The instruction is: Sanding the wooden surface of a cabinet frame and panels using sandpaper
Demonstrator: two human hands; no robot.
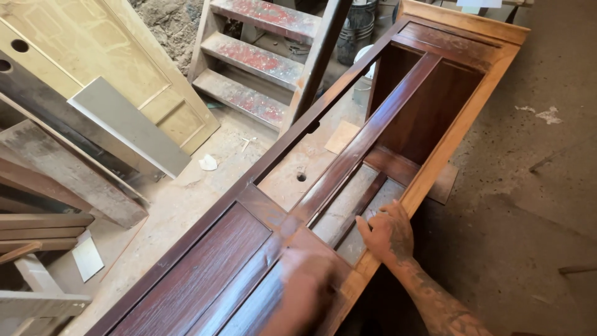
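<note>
Both hands on door — flat

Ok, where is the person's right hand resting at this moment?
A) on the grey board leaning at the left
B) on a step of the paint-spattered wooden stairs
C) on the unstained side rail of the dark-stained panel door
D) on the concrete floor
C: the right hand lies flat on the pale, unstained side rail of the dark-stained panel door, while the blurred left hand is over a stained panel.
</note>
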